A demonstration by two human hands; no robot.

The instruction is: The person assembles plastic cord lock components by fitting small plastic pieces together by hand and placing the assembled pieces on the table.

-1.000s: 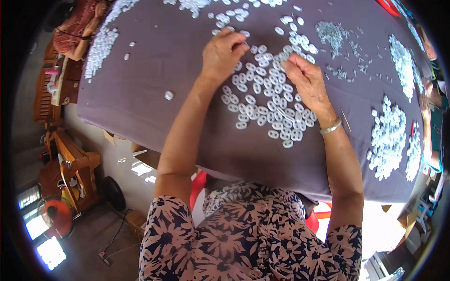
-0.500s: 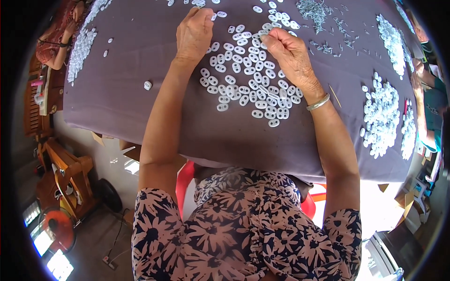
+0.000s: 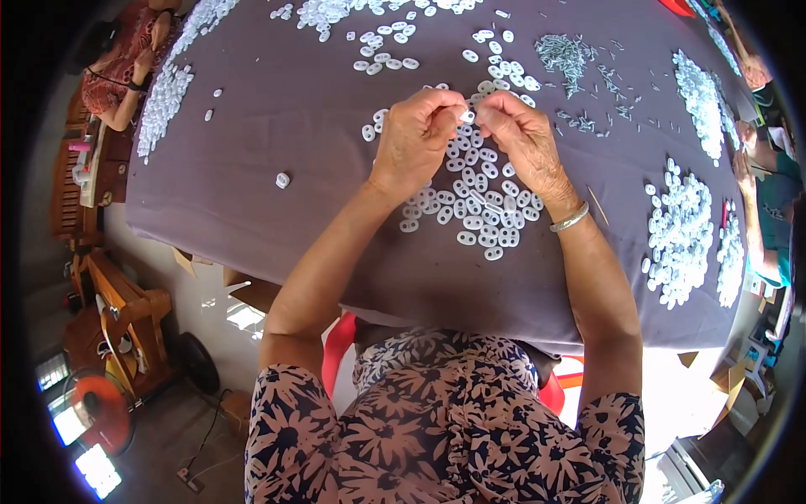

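My left hand point(image 3: 416, 139) pinches a small white oval plastic piece with two holes point(image 3: 468, 117) between thumb and fingertips. Close against it, my right hand point(image 3: 522, 143) is closed in a pinch, its fingertips almost touching that piece; whatever they hold is too small or hidden to make out. Below both hands many loose two-hole ovals point(image 3: 466, 239) lie spread on the dark cloth, partly covered by my left hand. A few clear short strips point(image 3: 487, 204) rest on top of them.
Small metal pins point(image 3: 562, 57) are heaped at the back right. Piles of white pieces lie at the right point(image 3: 680, 239), far right point(image 3: 701, 92), far left point(image 3: 164, 105) and back point(image 3: 323, 13). A thin wooden stick point(image 3: 598, 204) lies beside my right wrist. Other people's arms point(image 3: 122, 101) show at both sides.
My left hand has come from the far side of the oval pieces toward my right hand, bringing a white piece. Both hands now meet; my right hand stays pinched. The view has shifted slightly.
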